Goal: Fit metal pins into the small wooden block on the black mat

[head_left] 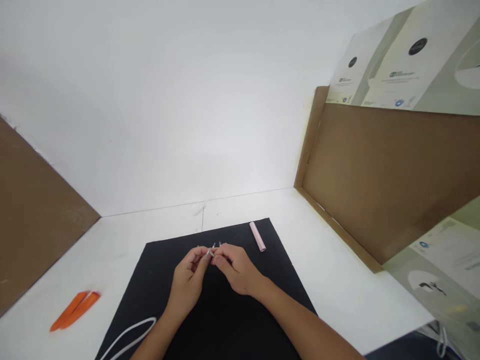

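Silvery small part [210, 253] pinched tight between the left hand [186, 281] and right hand [237, 270].

Reference: the small metal part [211, 253] between left hand [186, 282] and right hand [236, 270]. Pink tube [257, 236] at 1 o'clock, near. Small metal bits [213, 245] touching the fingers' far side at 12. White cable [127, 337] at 7, orange pry tools [75, 310] at 8. Cardboard panels [375, 185] at 3, [33, 220] at 9. Path at 3 runs across black mat [285, 285]; white wall [150, 110] stops 12.
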### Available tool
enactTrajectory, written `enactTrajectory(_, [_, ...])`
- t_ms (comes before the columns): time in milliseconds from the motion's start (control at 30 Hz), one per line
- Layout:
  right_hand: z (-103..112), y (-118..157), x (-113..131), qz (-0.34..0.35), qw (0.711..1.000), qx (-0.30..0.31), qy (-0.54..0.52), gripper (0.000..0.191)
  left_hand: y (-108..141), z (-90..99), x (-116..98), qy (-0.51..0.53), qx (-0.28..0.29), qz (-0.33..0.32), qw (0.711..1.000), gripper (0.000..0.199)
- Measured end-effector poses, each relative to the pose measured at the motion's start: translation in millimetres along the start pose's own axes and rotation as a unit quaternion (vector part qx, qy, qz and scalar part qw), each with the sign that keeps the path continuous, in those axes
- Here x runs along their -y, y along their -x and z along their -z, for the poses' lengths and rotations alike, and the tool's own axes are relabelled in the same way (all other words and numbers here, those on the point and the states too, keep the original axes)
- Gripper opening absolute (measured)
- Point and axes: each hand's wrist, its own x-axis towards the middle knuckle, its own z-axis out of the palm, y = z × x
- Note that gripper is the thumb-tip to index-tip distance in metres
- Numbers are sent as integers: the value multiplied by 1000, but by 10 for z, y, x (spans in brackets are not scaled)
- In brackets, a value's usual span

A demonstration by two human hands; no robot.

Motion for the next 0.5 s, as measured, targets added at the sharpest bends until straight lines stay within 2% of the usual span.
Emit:
enactTrajectory(233, [-23,-13,-28,-42,998,-35,-41,27,9,-18,35,6,29,-8,1000,24])
enactTrajectory(367, [-8,-18,-14,-32,998,-28,-47,22,14,-12,55,3,36,-5,999,25])
enactTrajectory(500, [27,-50,-11,-65,984,8,-168,21,11,-5,51,-3,21,-5,1000,25])
